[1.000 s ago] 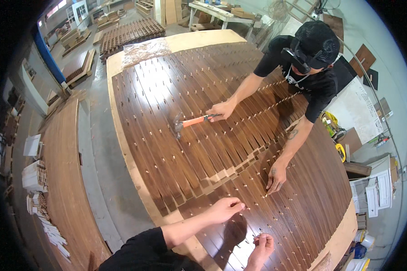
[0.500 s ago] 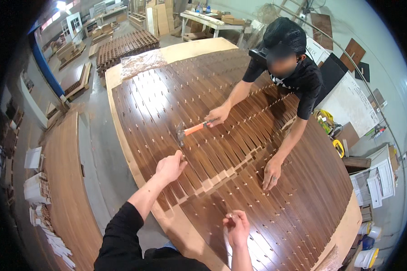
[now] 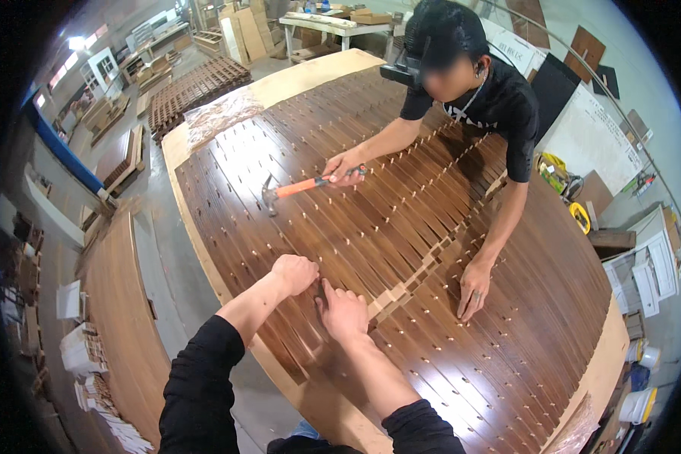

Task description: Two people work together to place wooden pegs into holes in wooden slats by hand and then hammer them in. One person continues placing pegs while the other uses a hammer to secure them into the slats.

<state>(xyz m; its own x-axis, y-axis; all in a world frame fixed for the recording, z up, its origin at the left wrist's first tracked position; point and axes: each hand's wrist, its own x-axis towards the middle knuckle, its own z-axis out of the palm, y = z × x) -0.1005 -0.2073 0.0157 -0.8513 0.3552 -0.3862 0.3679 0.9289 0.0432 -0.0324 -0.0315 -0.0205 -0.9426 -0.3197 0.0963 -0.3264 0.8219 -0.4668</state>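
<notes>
Near lower centre, the left hand (image 3: 295, 274) is curled into a loose fist and the right hand (image 3: 344, 312) lies flat, fingers together, both pressing dark slats (image 3: 310, 333). Most slats lie aligned; a stepped gap (image 3: 408, 286) mid-panel remains. A co-worker's hand holds a hammer (image 3: 299, 187) above.

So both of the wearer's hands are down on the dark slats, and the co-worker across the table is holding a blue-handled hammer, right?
Not quite: the hammer has an orange handle, not blue, as the head view shows. The rest stands: the left hand and right hand rest on the dark slats, and the co-worker's hand across the table grips the hammer.
</notes>
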